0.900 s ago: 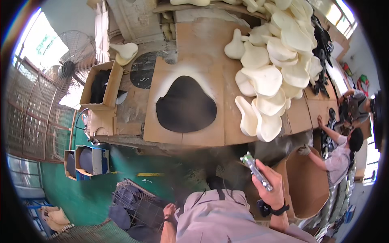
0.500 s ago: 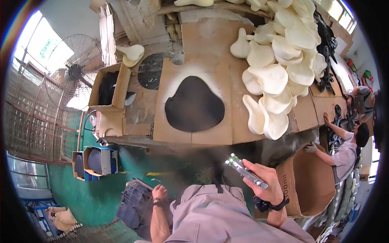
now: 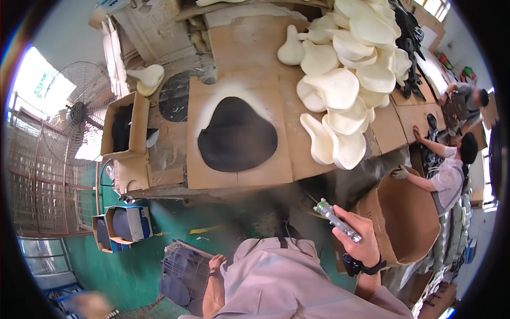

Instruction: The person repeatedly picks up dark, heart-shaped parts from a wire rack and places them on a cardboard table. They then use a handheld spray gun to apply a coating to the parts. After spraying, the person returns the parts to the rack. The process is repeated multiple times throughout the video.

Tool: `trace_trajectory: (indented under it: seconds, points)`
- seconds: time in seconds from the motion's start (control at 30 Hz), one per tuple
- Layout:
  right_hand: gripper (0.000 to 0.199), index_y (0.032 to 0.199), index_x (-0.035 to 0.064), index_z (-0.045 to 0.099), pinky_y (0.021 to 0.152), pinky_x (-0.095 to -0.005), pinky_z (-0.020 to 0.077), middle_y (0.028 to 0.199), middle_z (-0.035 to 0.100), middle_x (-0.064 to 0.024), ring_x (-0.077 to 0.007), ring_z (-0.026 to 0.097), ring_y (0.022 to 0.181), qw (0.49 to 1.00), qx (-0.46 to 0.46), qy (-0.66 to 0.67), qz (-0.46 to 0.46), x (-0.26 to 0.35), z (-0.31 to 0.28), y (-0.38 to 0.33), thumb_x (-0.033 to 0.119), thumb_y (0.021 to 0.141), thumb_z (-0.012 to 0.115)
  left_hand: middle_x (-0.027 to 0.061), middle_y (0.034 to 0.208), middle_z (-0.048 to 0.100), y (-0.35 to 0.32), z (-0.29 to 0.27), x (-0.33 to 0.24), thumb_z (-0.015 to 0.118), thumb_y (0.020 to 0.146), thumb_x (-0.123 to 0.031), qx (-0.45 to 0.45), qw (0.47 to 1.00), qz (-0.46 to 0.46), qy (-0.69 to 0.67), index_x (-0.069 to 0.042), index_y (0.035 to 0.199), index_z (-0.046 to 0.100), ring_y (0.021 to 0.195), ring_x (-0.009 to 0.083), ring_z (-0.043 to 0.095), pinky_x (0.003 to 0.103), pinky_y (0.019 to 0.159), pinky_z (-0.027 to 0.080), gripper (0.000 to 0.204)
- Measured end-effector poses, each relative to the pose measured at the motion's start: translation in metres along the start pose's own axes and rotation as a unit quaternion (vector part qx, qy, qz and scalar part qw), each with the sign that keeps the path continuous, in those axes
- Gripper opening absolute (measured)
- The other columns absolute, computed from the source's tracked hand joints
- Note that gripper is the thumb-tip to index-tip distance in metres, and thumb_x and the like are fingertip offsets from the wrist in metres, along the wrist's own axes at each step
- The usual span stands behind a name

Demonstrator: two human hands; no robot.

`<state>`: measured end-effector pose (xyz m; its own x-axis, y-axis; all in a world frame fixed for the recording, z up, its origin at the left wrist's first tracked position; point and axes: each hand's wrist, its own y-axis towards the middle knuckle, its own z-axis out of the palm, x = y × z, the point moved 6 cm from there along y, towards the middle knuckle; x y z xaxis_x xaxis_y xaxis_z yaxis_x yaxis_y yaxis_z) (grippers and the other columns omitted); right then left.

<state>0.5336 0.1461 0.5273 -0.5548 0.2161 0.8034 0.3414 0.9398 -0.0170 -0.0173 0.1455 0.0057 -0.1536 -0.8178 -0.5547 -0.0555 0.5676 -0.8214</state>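
Note:
My right hand [image 3: 357, 236] is closed around a slim silver spray gun [image 3: 338, 219] with green fittings, its nozzle pointing up and left beyond the table's front edge. On a cardboard sheet [image 3: 284, 165] ahead lies a dark, rounded-triangular piece of material [image 3: 237, 135], with a pale sprayed halo around its upper edge. My left hand [image 3: 217, 262] hangs low with loosely bent fingers and nothing visible in it. It is nearest to a wire basket [image 3: 204, 255] containing dark sheets [image 3: 178, 274]; whether they touch is unclear.
Cream saddle-shaped foam pads [image 3: 340, 90] are heaped on the table's right. A cardboard box with black pieces [image 3: 143, 127] stands left, near a large fan [image 3: 77, 111]. A big open carton [image 3: 409, 223] is at right, where a gloved person [image 3: 446, 178] works. Boxes [image 3: 127, 223] sit on the green floor.
My right hand and the spray gun have shifted slightly right and down in view. My left hand sits lower and closer to my body. The whole view has turned a little.

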Motion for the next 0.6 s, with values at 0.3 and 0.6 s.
trace_trajectory:
  seconds: [0.3, 0.6]
  points:
    - [0.049, 0.133, -0.0002, 0.065, 0.073, -0.0315, 0.0537, 0.098, 0.073, -0.0165, -0.024, 0.07, 0.079, 0.995, -0.095, 0.044, 0.005, -0.009, 0.002, 0.016, -0.002, 0.085, 0.073, 0.0123, 0.102, 0.068, 0.016, 0.009, -0.035, 0.063, 0.098, -0.014, 0.004, 0.99, -0.034, -0.137, -0.001, 0.141, 0.05, 0.083, 0.0293, 0.069, 0.04, 0.063, 0.056, 0.047]
    - [0.055, 0.136, 0.0001, 0.062, 0.073, -0.0337, 0.0545, 0.097, 0.071, -0.0166, -0.0295, 0.069, 0.08, 0.996, -0.019, 0.04, -0.081, 0.029, 0.026, 0.049, -0.005, 0.082, 0.075, 0.0118, 0.1, 0.068, 0.012, -0.003, -0.026, 0.065, 0.098, -0.016, 0.0, 0.989, -0.013, -0.149, 0.001, 0.135, 0.055, 0.087, 0.0284, 0.07, 0.039, 0.065, 0.056, 0.041]
